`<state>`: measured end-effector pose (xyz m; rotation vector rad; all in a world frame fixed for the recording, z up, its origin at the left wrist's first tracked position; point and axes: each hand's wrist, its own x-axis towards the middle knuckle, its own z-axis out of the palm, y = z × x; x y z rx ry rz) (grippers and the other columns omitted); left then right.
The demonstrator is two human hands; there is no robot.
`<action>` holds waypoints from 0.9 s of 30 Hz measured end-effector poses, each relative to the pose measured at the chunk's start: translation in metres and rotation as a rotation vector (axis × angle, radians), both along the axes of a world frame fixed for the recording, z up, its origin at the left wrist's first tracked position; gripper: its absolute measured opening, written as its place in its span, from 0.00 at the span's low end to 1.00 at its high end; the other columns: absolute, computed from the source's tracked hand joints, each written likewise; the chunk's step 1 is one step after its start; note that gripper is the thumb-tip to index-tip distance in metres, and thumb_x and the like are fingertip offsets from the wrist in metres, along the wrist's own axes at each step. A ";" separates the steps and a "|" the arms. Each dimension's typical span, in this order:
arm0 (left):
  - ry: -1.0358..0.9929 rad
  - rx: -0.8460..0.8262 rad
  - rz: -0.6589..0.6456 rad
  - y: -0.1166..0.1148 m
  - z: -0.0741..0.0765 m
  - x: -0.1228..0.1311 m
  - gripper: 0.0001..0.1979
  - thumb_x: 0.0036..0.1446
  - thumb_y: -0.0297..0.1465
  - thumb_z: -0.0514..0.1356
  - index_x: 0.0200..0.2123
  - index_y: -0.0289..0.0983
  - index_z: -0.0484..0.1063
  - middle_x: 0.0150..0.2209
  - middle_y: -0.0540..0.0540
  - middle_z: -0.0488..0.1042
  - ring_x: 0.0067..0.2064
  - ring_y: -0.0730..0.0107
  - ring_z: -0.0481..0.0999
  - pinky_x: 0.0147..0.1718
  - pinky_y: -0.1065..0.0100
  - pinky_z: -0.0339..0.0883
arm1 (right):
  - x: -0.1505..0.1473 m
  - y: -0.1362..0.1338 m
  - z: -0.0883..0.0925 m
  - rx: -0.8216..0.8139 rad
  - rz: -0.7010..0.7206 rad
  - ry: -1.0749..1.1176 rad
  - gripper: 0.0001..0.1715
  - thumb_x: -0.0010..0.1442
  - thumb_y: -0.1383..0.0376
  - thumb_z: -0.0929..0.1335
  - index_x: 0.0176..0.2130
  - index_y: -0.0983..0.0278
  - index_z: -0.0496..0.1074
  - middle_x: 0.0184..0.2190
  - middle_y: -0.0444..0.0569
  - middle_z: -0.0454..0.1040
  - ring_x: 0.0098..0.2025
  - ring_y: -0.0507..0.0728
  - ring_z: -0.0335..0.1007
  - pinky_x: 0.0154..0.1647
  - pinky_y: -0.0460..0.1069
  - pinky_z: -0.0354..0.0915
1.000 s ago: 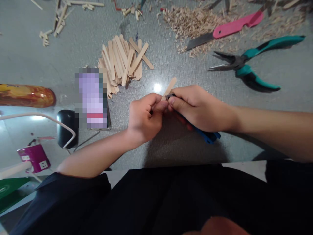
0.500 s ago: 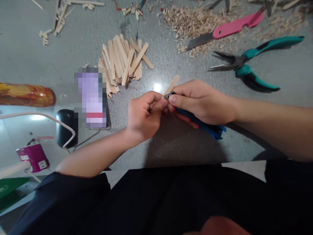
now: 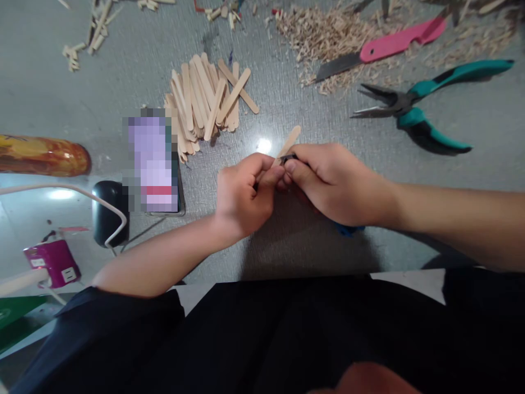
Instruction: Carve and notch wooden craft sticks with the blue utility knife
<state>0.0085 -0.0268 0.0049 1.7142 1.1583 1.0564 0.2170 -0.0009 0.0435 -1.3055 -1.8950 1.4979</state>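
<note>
My left hand [image 3: 241, 194] is closed in a pinch on a wooden craft stick [image 3: 289, 141] that pokes up and to the right from my fingers. My right hand [image 3: 332, 183] is wrapped round a blue-handled cutter [image 3: 346, 229], whose dark tip meets the stick between my two thumbs. Most of the cutter is hidden under my right hand. Both hands are held just above the grey floor [image 3: 287, 241], in front of my lap.
A pile of craft sticks [image 3: 205, 104] lies beyond my left hand. Teal pliers [image 3: 422, 106], a pink-handled knife [image 3: 377, 49] and wood shavings [image 3: 328, 33] lie at the upper right. A phone [image 3: 153, 164], a black object [image 3: 107, 210] and a purple power strip [image 3: 53, 262] sit at the left.
My right hand has rolled over the cutter, so less of its blue handle shows. The stick and my left hand have stayed nearly in place.
</note>
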 end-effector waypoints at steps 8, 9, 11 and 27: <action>-0.069 -0.026 -0.044 0.003 0.001 -0.002 0.17 0.82 0.34 0.67 0.35 0.39 0.80 0.27 0.52 0.84 0.25 0.76 0.78 0.25 0.72 0.67 | 0.006 0.011 0.000 -0.264 0.084 0.162 0.25 0.86 0.64 0.69 0.33 0.59 0.71 0.20 0.38 0.69 0.16 0.48 0.63 0.17 0.48 0.58; -0.085 -0.025 -0.041 0.003 0.001 -0.002 0.17 0.82 0.35 0.67 0.35 0.39 0.80 0.27 0.52 0.84 0.24 0.76 0.78 0.25 0.72 0.67 | 0.007 0.012 0.000 -0.295 0.084 0.184 0.25 0.87 0.64 0.70 0.33 0.60 0.71 0.20 0.38 0.69 0.15 0.48 0.63 0.16 0.48 0.58; -0.113 -0.027 -0.031 0.003 0.001 0.000 0.18 0.82 0.38 0.68 0.35 0.39 0.81 0.27 0.52 0.84 0.23 0.77 0.77 0.23 0.73 0.65 | 0.008 0.013 -0.001 -0.328 0.080 0.223 0.26 0.87 0.62 0.69 0.32 0.60 0.72 0.19 0.38 0.69 0.15 0.48 0.64 0.16 0.47 0.58; -0.170 -0.121 -0.016 0.004 0.002 0.001 0.23 0.81 0.49 0.70 0.36 0.39 0.81 0.28 0.49 0.87 0.25 0.74 0.81 0.24 0.71 0.69 | 0.011 0.016 -0.001 -0.456 0.067 0.357 0.27 0.86 0.53 0.72 0.34 0.61 0.74 0.21 0.39 0.69 0.17 0.49 0.63 0.15 0.45 0.60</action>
